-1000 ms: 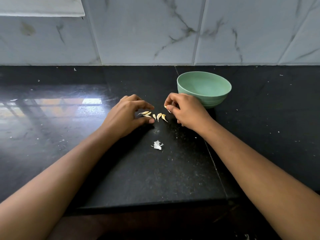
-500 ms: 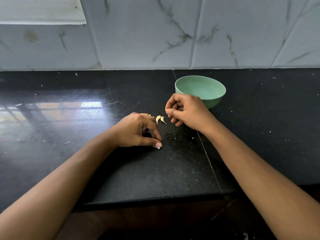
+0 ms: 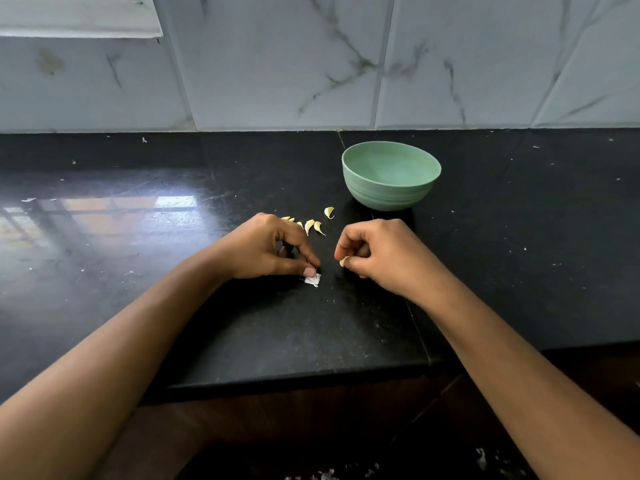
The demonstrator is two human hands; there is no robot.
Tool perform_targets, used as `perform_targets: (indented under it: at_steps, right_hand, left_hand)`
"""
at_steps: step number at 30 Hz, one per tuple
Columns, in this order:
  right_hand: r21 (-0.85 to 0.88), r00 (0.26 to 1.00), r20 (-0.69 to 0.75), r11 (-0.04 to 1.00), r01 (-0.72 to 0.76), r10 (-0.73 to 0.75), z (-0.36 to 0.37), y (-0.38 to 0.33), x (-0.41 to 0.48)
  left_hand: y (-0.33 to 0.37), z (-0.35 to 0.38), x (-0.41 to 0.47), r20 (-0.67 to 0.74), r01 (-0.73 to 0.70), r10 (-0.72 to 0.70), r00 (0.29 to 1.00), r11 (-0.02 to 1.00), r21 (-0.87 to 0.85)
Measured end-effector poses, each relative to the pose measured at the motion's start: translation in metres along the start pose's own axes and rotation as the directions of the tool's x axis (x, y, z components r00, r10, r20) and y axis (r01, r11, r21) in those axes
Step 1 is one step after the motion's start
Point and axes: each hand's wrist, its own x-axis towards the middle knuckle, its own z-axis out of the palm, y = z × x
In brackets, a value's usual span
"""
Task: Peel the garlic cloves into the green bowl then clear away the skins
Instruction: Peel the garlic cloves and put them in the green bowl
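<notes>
The green bowl (image 3: 381, 199) stands on the black counter (image 3: 277, 334), and nothing shows inside it. Several unpeeled garlic cloves (image 3: 309, 226) lie in a loose row in front of it, one clove (image 3: 329, 212) a little apart and nearer the bowl. My left hand (image 3: 263, 251) is curled, thumb and forefinger tips pinching a small white scrap of garlic skin (image 3: 312, 280) on the counter. My right hand (image 3: 384, 258) hovers just right of it and pinches one clove (image 3: 344, 261) between thumb and forefinger.
A marble-tiled wall (image 3: 277, 64) rises behind the counter. The counter's front edge (image 3: 294, 375) runs close to me, with a seam (image 3: 415, 323) under my right wrist. Small white specks dot the dark surface, and window light reflects at the left (image 3: 104, 209).
My right hand has drawn back from the bowl toward me, still holding a clove. My left hand stays at the white skin. One clove now lies apart near the bowl.
</notes>
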Motion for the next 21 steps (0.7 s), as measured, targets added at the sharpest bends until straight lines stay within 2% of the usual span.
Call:
perform_targets:
  at_steps: [3,7,15,18,21]
  right_hand:
    - [-0.142,0.998,-0.017,0.988,0.065,-0.068,0.003,-0.007,-0.003]
    - [-0.176,0.997,-0.006,0.982,0.071,-0.074,0.004,-0.007,-0.004]
    - [-0.164,0.999,0.047,0.986,0.026,-0.019,-0.007,-0.002,-0.002]
    - [-0.083,1.000,0.022,0.996,0.010,-0.008,-0.012,0.001,-0.003]
    - [-0.113,0.998,-0.038,0.992,0.049,-0.054,-0.015,-0.002,-0.001]
  left_hand:
    - [0.003,0.002,0.002,-0.021,-0.024,0.025,0.999,0.999,0.047]
    - [0.002,0.003,0.002,-0.039,-0.032,0.037,0.999,0.994,0.107]
    - [0.001,0.002,0.003,-0.043,-0.013,0.017,0.999,0.997,0.078]
    - [0.001,0.003,0.001,-0.050,-0.001,0.005,0.999,0.998,0.069]
    - [0.002,0.001,0.001,-0.060,0.006,-0.002,0.998,0.998,0.062]
